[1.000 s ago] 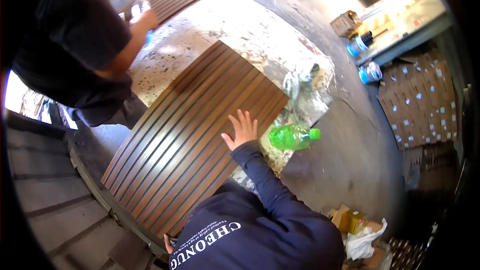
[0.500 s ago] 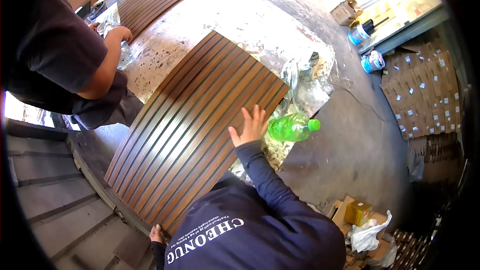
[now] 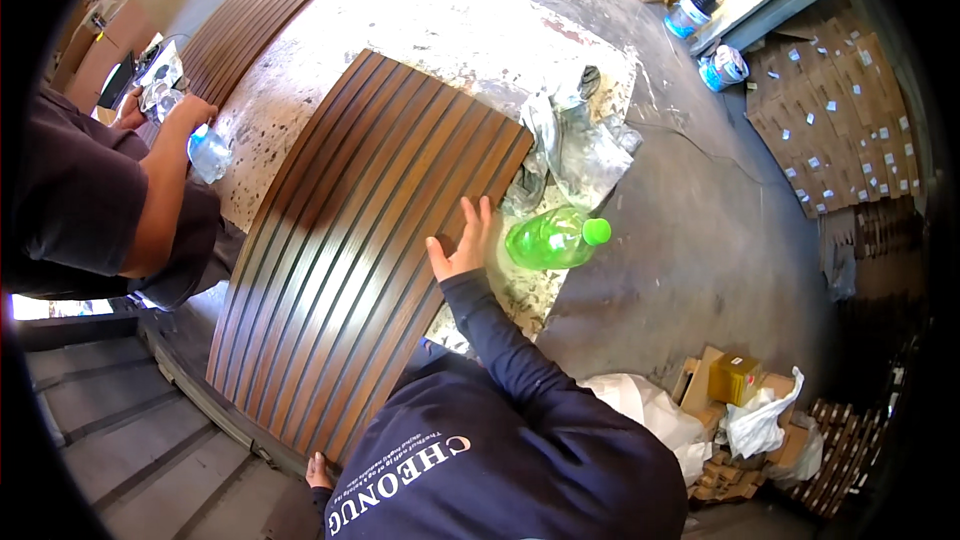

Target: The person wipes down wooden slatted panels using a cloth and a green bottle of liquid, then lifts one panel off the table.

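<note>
A brown slatted wood panel (image 3: pixel 365 230) with dark grooves lies across the table in front of me. My right hand (image 3: pixel 462 245) rests at its right edge, fingers stretched apart and holding nothing. Just beyond those fingers, a bottle of green liquid with a green cap (image 3: pixel 550 238) lies on its side. At the panel's near left corner, my left hand (image 3: pixel 318 471) is closed on the edge; part of its fingers is hidden. A crumpled grey-and-clear plastic bag (image 3: pixel 580 145) sits by the panel's far right corner.
The paint-spotted white table (image 3: pixel 420 0) carries a second slatted panel (image 3: pixel 250 25) at the far left. There a co-worker (image 3: pixel 100 190) handles a clear plastic bottle (image 3: pixel 208 153). Buckets (image 3: pixel 722 68) and stacked cardboard (image 3: pixel 830 120) stand right; boxes and bags (image 3: pixel 750 410) lie lower right.
The view has shifted, moving most of the scene leftward. My hands stay at the panel's edges, the right fingers now less spread. More of the co-worker's clear bottle shows.
</note>
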{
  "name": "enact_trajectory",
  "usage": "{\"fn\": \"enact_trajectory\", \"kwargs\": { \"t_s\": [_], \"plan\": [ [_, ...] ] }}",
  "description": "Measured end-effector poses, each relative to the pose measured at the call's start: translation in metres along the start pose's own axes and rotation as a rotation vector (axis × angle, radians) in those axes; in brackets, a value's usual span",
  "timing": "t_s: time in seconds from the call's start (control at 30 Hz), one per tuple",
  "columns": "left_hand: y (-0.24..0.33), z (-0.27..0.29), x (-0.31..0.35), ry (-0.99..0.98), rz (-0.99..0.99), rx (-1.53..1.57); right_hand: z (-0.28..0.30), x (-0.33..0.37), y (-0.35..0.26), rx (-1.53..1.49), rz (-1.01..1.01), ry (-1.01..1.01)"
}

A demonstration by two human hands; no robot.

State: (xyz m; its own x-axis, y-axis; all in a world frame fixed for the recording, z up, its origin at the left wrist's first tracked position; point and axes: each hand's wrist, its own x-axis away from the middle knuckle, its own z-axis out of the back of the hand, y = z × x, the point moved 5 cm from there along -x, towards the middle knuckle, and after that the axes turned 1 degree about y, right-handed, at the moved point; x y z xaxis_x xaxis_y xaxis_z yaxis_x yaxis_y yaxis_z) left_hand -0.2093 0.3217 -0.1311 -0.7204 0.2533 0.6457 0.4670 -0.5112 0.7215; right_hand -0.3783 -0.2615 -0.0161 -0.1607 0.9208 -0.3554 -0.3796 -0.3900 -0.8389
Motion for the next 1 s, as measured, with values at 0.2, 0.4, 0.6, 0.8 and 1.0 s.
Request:
{"fn": "enact_trajectory", "kwargs": {
  "t_s": [0.2, 0.4, 0.6, 0.8, 1.0],
  "plan": [
    [0.038, -0.038, -0.019, 0.069, -0.053, 0.078, -0.019, -0.017, 0.001, -0.026, 0.023, 0.016],
    [0.102, -0.084, -0.027, 0.048, -0.197, -0.007, -0.037, -0.006, -0.005, 0.166, 0.028, -0.054],
    [0.147, -0.158, -0.035, -0.069, -0.185, -0.034, -0.039, -0.008, -0.008, 0.346, 0.102, -0.042],
    [0.223, -0.254, -0.010, -0.452, -0.507, -0.570, -0.029, -0.010, -0.002, 0.306, 0.131, -0.021],
    [0.223, -0.192, -0.092, -0.140, -0.326, -0.040, -0.018, -0.001, 0.000, 0.312, 0.117, -0.041]
  ]
}}
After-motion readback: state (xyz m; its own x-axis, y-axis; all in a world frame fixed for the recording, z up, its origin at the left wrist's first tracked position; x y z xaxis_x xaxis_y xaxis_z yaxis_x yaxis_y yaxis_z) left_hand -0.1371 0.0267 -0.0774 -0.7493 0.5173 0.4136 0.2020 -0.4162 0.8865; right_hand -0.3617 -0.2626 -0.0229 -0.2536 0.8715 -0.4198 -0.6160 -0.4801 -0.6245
